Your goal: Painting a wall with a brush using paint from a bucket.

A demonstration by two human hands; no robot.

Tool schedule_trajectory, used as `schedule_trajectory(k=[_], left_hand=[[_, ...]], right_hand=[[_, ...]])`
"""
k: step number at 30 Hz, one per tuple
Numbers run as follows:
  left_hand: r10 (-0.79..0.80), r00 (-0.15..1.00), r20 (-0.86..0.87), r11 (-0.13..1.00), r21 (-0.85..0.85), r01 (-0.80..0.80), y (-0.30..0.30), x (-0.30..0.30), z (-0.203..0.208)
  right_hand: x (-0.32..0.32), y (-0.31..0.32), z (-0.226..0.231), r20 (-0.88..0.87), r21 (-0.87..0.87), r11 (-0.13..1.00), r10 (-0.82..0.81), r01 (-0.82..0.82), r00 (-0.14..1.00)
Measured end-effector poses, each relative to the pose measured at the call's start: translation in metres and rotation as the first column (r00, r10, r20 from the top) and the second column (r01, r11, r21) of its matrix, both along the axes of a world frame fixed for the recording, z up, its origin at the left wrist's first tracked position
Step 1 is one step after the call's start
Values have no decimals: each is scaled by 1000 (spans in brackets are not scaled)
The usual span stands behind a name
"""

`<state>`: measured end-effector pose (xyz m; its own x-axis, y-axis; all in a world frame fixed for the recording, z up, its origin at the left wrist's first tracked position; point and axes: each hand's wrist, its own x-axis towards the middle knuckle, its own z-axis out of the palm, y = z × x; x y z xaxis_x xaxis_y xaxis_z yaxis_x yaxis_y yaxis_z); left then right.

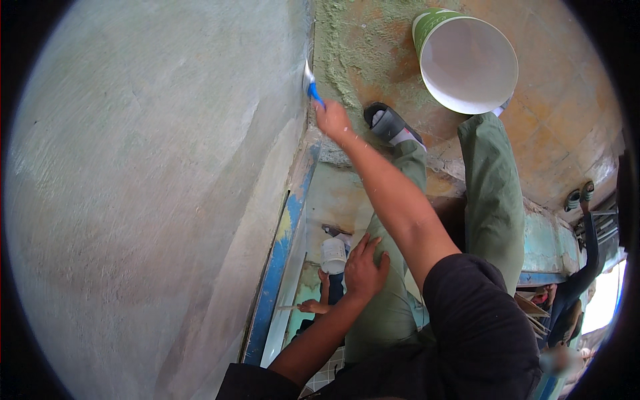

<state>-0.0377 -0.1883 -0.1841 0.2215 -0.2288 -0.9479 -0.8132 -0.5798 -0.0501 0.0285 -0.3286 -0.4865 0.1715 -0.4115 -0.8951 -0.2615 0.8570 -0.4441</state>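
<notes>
My right hand (332, 121) is stretched far forward, closed round the blue handle of a paintbrush (314, 91). The pale bristles meet the grey, streaky wall (167, 147) along its far lower edge, near the floor. On my green-trousered thigh (383, 320) lies my left hand (363, 270), empty, its fingers spread. Beyond my knees stands a large green bucket (420, 41), its inside whitish; I cannot tell how much is in it.
A blue-painted strip of wood (270, 293) borders the wall's near edge. Below to the left, another person's hand (312, 306) shows near a small white bucket (333, 256). Another person (575, 287) is at the right. Rough, greenish residue (347, 53) covers the floor beside the wall.
</notes>
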Motion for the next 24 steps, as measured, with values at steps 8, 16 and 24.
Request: schedule_trajectory(k=[8, 16, 24], left_hand=[[21, 999, -33, 998, -56, -23, 9, -5, -7], [-39, 996, -76, 997, -69, 34, 8, -13, -10], [30, 999, -29, 999, 19, -30, 10, -8, -7]], right_hand=[[-15, 3, -33, 55, 9, 950, 312, -312, 949], [-21, 33, -17, -17, 8, 989, 150, -150, 989], [-92, 19, 101, 507, -297, 934, 330, -198, 796]])
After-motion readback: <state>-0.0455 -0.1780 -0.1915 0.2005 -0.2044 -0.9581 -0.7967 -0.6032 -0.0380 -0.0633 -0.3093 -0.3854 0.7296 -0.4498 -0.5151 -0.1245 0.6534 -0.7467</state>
